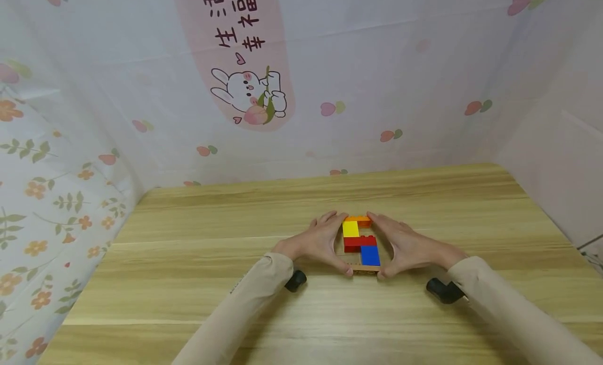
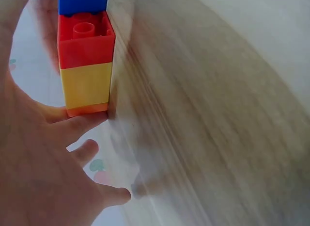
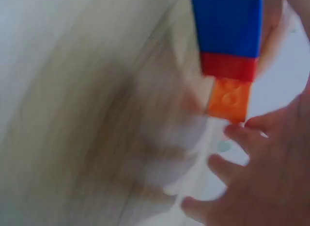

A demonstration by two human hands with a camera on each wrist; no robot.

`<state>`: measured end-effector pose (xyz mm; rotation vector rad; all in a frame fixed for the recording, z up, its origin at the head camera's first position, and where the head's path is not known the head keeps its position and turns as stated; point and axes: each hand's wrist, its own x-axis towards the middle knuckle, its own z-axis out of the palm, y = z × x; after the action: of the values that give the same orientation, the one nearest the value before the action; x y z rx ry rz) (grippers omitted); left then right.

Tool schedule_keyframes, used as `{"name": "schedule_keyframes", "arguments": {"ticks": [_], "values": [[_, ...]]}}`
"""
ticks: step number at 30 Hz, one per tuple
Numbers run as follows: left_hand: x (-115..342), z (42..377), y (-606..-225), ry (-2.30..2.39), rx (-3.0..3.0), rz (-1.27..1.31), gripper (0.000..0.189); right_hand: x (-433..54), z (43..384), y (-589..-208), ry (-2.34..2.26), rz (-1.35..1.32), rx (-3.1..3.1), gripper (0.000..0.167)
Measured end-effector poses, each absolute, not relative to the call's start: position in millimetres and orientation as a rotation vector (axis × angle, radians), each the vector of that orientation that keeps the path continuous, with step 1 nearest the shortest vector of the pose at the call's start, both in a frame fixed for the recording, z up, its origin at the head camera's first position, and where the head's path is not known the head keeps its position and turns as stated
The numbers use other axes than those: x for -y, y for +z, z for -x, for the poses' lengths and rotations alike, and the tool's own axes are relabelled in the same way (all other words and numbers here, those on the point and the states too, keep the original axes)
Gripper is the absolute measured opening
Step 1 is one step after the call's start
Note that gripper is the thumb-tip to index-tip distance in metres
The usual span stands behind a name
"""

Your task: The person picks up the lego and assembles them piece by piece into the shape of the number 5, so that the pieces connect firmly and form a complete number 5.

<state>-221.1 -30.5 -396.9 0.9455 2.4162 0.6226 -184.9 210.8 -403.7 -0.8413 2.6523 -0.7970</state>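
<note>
A toy-brick assembly (image 1: pixel 360 241) lies on the table between the two hands. From far to near it has an orange brick (image 1: pixel 359 219), a yellow brick (image 1: pixel 350 229), a red brick (image 1: pixel 352 244), a blue brick (image 1: pixel 370 255) and an orange-tan brick (image 1: pixel 365 268). The left hand (image 1: pixel 322 244) holds its left side, index finger at the far orange brick and thumb at the near one. On the right side, the right hand (image 1: pixel 409 247) grips the same two end bricks. In the left wrist view, the other fingers (image 2: pixel 114 195) are spread away from the bricks.
The wood-grain table (image 1: pixel 188 281) extends around the hands. A patterned cloth (image 1: pixel 353 82) hangs behind it, with a floral cloth (image 1: pixel 37 213) at the left. Black wrist-worn pieces (image 1: pixel 296 280) show beneath the beige sleeves (image 1: pixel 235 307).
</note>
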Motion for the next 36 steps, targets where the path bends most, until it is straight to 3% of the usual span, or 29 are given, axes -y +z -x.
{"name": "schedule_keyframes", "arguments": {"ticks": [9,18,29,36], "values": [[30.3,220.4,-396.1,0.617,-2.410,-0.913,0.122,-201.1,167.5,-396.0,-0.526,1.069,-2.945,0.080],[28.5,222.7,-396.0,0.606,-2.410,-0.914,0.122,-198.9,170.6,-396.6,-0.567,1.044,-2.923,0.069],[29.0,224.5,-399.3,0.637,-2.397,-0.922,0.122,-200.2,171.2,-400.5,-0.599,1.017,-2.911,0.068],[37.1,226.4,-406.1,0.787,-2.360,-0.949,0.124,-207.0,168.5,-401.3,-0.525,1.003,-2.964,0.087]]}}
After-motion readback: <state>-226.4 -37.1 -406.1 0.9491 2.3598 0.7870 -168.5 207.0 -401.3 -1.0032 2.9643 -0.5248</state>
